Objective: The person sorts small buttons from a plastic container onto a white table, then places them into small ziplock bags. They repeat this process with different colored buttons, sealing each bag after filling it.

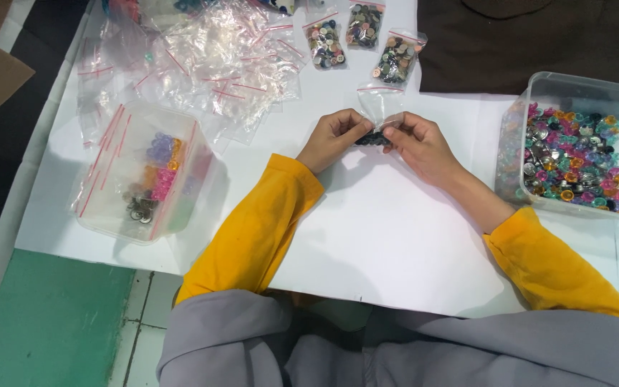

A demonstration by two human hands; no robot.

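My sleeves are bright mustard yellow, long and slightly creased, ending at the wrists with plain edges. Over my chest and shoulders hangs a soft grey cloth, falling in loose folds. My hands are bare, without rings or gloves.

Worktop (395, 251): small bag (379, 115) at centre, between left hand (332, 137) and right hand (418, 143). Left: tub (145, 172), empty bags (216, 64) behind it. Right: button-filled tub (574, 147). Behind: three filled bags (363, 39).

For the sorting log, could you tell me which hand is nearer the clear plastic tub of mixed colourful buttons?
Right. The right hand sits left of the clear plastic tub; the left hand is farther left.
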